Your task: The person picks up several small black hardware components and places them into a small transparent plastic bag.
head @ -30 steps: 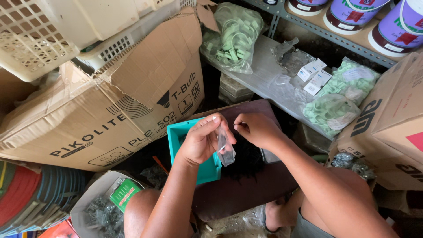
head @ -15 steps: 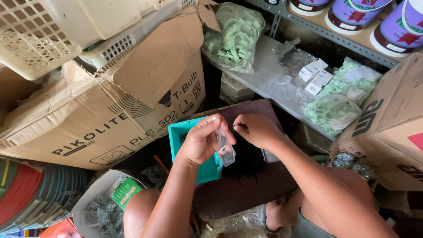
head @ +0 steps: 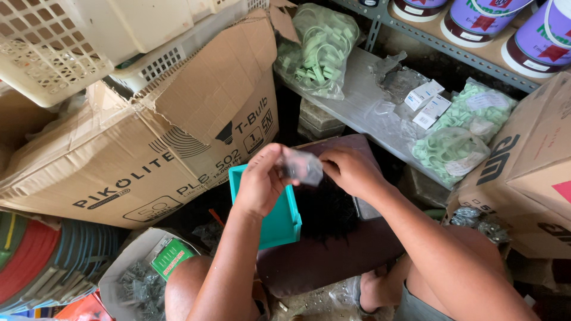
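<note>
Both my hands hold a small clear plastic bag (head: 302, 167) with small dark pieces inside, just above a teal plastic tray (head: 279, 220). My left hand (head: 260, 183) pinches the bag's left side. My right hand (head: 350, 171) grips its right edge. Beside the tray, a heap of small black parts (head: 326, 209) lies on a dark maroon cushion (head: 333, 255).
A big worn cardboard box (head: 148, 148) stands at the left under white plastic baskets (head: 53, 47). A metal shelf (head: 369, 101) carries bags of pale green parts (head: 318, 50) and small white boxes (head: 428, 101). Paint cans (head: 476, 21) stand above. More cardboard boxes (head: 523, 172) are at the right.
The small bag has been lifted and turned more level between my hands; it hung lower from my fingers before. My hands stayed in about the same place.
</note>
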